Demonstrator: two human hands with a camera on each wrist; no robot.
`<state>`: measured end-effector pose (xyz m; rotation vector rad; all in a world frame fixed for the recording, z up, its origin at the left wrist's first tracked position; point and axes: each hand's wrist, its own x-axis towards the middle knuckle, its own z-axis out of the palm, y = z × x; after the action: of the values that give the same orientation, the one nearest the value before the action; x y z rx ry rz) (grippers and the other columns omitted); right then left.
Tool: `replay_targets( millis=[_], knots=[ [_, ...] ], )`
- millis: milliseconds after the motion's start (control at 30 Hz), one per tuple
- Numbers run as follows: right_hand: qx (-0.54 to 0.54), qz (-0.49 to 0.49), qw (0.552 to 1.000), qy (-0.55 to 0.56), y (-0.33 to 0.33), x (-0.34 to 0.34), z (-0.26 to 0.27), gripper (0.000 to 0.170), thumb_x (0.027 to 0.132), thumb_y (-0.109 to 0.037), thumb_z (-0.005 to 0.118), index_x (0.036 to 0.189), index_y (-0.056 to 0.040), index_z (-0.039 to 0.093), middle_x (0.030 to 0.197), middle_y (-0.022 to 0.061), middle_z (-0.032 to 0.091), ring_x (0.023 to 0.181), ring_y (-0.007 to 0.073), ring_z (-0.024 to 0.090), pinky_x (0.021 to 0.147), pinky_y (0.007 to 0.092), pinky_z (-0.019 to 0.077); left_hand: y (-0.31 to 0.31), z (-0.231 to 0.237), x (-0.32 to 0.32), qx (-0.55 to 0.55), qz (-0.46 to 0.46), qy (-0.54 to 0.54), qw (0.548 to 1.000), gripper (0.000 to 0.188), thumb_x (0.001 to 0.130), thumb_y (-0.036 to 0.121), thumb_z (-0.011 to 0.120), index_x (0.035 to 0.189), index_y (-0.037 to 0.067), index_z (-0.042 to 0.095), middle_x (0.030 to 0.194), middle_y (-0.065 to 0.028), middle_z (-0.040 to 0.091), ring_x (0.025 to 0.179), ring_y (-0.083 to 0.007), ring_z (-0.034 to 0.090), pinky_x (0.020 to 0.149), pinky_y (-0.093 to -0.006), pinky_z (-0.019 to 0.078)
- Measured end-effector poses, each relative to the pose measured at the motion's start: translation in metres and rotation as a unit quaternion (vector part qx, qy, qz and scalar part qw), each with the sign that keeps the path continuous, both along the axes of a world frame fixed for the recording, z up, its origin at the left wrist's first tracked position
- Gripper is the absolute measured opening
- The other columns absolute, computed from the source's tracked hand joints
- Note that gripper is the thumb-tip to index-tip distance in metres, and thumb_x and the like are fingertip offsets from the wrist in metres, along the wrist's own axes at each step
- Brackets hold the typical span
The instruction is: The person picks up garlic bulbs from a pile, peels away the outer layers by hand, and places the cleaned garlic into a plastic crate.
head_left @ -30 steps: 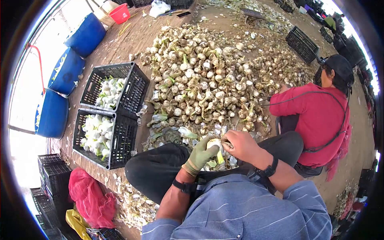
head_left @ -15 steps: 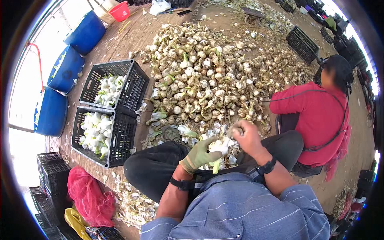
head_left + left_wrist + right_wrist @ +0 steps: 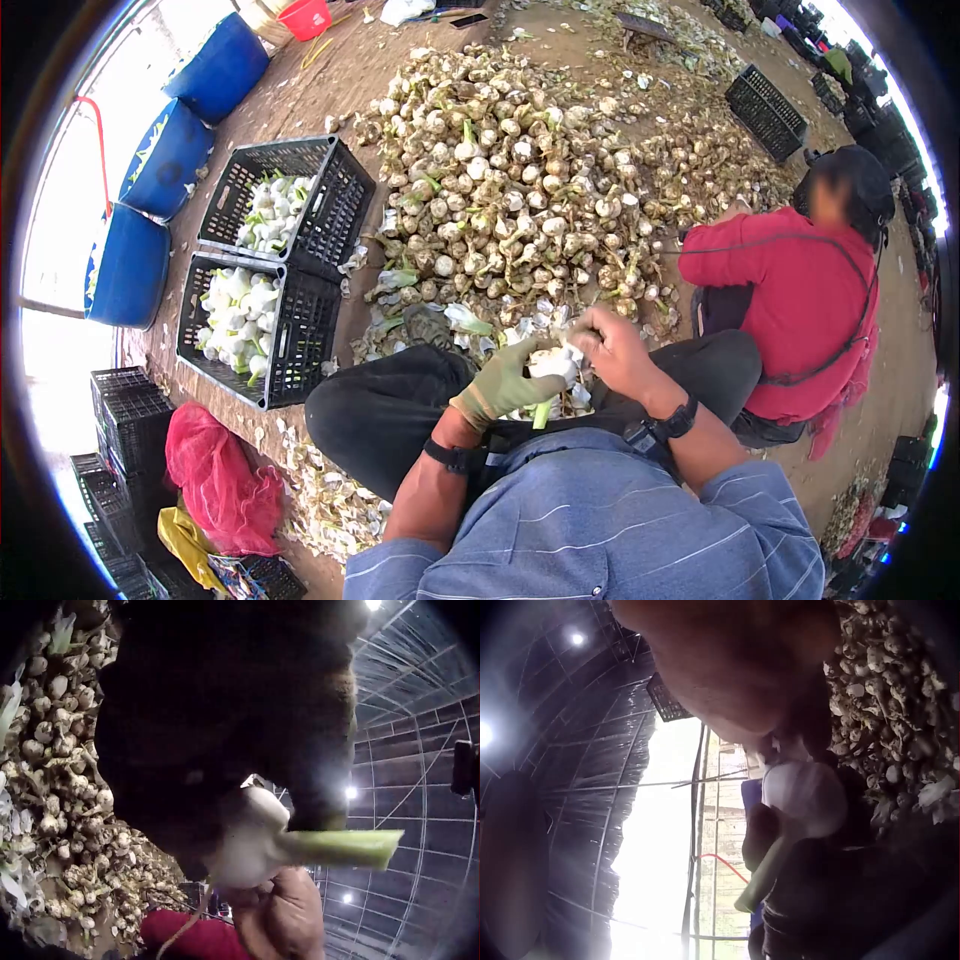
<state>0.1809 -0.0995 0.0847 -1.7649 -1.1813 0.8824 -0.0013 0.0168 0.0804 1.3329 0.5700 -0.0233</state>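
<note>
A white garlic bulb point(image 3: 556, 366) with a short green stem is gripped by the gloved left hand point(image 3: 505, 384), its stem pointing down toward the lap. The left wrist view shows the bulb point(image 3: 251, 844) smooth and white, the cut stem sticking out sideways. Bare and close beside the bulb, the right hand point(image 3: 618, 352) has its fingers curled, thumb and fingertips together at the bulb's side; in the right wrist view they meet peeled skin at the bulb point(image 3: 806, 799). Whatever lies between those fingertips is too dark to make out fully.
A large heap of unpeeled garlic point(image 3: 510, 190) lies ahead. Two black crates point(image 3: 265, 335) of white bulbs stand left, near blue tubs point(image 3: 130, 265). A person in red point(image 3: 785, 290) sits at the right. Red netting point(image 3: 220, 480) lies lower left.
Compared with a second ago, the bulb is whiter and its stem has swung downward. The right hand lifted away from the bulb, then came slightly lower and closer to it.
</note>
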Motion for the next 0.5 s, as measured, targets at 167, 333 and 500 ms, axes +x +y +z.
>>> replay_targets(
  millis=[167,333,500],
  knots=[
    [-0.007,-0.038,0.995,0.091,0.004,0.004,-0.001,0.023,0.090,-0.020,0.067,0.097,0.0002,0.060,0.084,0.0156,0.062,0.078,0.0261,0.060,0.073,0.0367,0.0475,-0.005,-0.015,0.000,-0.037,0.052,-0.027,0.998,0.064,0.075,0.029,0.077,0.125,-0.005,0.056,0.107,-0.0120,0.067,0.097,-0.0163,0.064,0.087,-0.0296,0.0509],
    [-0.004,0.066,0.996,0.065,0.000,0.001,0.009,0.020,0.087,-0.017,0.068,0.096,-0.0009,0.061,0.084,0.0113,0.059,0.081,0.0219,0.059,0.073,0.0350,0.0476,-0.003,-0.020,-0.002,0.089,0.040,0.004,0.995,0.068,0.072,0.032,0.078,0.125,-0.006,0.057,0.110,-0.0182,0.067,0.103,-0.0208,0.064,0.091,-0.0319,0.0497],
    [0.013,0.115,0.983,-0.145,0.006,0.015,0.005,0.020,0.087,-0.016,0.067,0.098,-0.0013,0.060,0.082,0.0122,0.060,0.084,0.0262,0.063,0.073,0.0380,0.0483,-0.004,-0.014,-0.002,0.212,0.019,0.020,0.977,0.067,0.070,0.033,0.081,0.123,-0.002,0.057,0.107,-0.0186,0.064,0.101,-0.0279,0.063,0.088,-0.0357,0.0490]
  ],
)
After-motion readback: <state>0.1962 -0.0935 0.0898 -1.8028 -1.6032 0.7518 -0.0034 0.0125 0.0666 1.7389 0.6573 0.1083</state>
